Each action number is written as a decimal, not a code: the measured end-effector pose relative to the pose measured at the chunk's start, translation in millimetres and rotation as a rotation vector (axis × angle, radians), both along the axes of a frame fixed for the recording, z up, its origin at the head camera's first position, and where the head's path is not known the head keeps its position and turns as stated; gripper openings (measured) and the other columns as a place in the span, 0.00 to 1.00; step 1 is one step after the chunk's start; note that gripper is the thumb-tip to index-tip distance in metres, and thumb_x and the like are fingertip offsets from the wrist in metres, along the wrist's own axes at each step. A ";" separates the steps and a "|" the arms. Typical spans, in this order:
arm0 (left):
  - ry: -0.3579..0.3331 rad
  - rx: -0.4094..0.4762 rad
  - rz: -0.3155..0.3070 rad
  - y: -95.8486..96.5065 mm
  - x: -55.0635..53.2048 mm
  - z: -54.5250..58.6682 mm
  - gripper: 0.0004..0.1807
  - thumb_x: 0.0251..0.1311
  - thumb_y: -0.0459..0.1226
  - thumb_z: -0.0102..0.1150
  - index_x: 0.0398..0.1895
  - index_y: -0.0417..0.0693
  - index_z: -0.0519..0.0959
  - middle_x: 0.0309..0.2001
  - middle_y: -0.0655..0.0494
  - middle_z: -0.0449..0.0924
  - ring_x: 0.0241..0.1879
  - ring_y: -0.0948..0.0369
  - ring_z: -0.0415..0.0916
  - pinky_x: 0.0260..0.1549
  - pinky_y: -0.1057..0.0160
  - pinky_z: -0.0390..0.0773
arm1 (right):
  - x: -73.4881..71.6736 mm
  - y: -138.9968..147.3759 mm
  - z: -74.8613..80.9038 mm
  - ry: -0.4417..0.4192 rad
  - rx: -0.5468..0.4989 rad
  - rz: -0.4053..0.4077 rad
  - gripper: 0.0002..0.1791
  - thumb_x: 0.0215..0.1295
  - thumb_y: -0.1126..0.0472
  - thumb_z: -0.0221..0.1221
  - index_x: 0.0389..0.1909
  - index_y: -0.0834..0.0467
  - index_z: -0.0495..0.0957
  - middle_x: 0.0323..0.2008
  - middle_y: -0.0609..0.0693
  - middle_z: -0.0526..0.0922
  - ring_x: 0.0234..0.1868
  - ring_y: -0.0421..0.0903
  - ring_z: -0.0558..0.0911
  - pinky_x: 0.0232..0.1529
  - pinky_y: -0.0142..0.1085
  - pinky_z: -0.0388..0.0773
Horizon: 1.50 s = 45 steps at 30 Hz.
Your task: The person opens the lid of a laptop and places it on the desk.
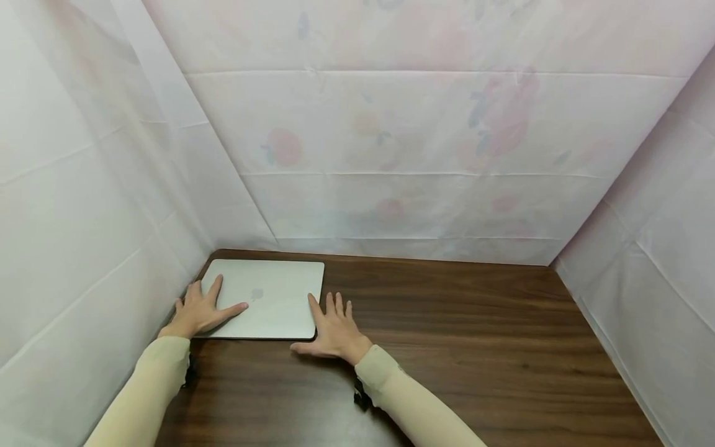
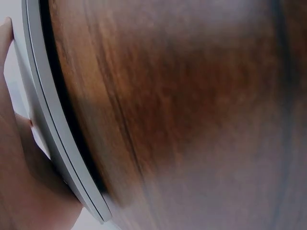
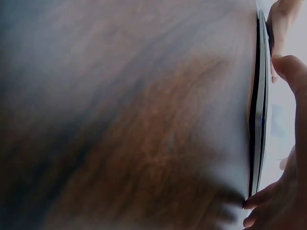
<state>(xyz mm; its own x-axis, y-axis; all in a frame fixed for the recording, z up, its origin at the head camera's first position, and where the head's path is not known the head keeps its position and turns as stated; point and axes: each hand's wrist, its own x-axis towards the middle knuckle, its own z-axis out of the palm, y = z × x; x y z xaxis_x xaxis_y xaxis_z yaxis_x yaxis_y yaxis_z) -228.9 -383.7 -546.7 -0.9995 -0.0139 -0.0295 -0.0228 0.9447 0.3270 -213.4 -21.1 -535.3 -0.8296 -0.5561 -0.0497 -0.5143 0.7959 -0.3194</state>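
A closed silver laptop [image 1: 279, 316] with an apple logo on its lid lies flat at the far left of the wooden table. My left hand [image 1: 198, 310] rests on its left side, fingers spread and the thumb pointing across the lid. At the right edge is my right hand [image 1: 335, 332], its fingers spread too, the index fingertip over the lid's edge and the thumb by the near corner. In the left wrist view the laptop's thin side [image 2: 57, 129] runs beside the left hand [image 2: 24, 177]. The right wrist view shows the right hand [image 3: 288, 191] along the laptop's edge [image 3: 259, 110].
The brown wooden table [image 1: 475, 347] stretches to the right and toward me. White cloth with faded fruit prints [image 1: 391, 155] hangs behind it, and more pale cloth stands at the left [image 1: 84, 248] and right [image 1: 659, 248] sides. The laptop is near the table's back left corner.
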 end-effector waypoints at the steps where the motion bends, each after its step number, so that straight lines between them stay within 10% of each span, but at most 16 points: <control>1: -0.004 0.000 0.001 2.0 0.3 0.2 0.65 0.57 0.75 0.54 0.84 0.42 0.46 0.73 0.14 0.41 0.71 0.19 0.43 0.56 0.13 0.42 | -0.1 -0.6 -0.5 -0.001 0.007 -0.003 0.64 0.57 0.16 0.51 0.85 0.46 0.39 0.79 0.71 0.51 0.81 0.70 0.47 0.76 0.68 0.49; 11: -0.084 -0.010 -0.017 20.6 1.5 9.0 0.67 0.57 0.75 0.52 0.83 0.38 0.42 0.74 0.12 0.32 0.74 0.18 0.31 0.64 0.16 0.35 | -8.4 -5.1 -1.6 -0.023 0.013 -0.060 0.63 0.57 0.14 0.47 0.85 0.45 0.41 0.81 0.69 0.47 0.81 0.70 0.45 0.74 0.72 0.45; 45: -0.021 0.020 -0.079 12.3 5.9 1.6 0.58 0.60 0.70 0.56 0.85 0.53 0.46 0.78 0.21 0.37 0.76 0.21 0.31 0.64 0.17 0.28 | -9.2 1.0 -3.3 -0.053 0.028 -0.121 0.59 0.58 0.14 0.45 0.84 0.39 0.41 0.82 0.67 0.39 0.81 0.73 0.38 0.73 0.75 0.37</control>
<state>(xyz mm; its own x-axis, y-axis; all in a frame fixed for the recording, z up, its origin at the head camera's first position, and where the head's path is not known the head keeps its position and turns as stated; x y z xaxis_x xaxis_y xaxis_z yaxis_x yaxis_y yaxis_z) -223.1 -371.4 -545.1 -0.9966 0.0659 -0.0500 0.0446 0.9372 0.3460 -222.6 -20.1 -538.6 -0.8862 -0.4502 -0.1095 -0.3971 0.8598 -0.3210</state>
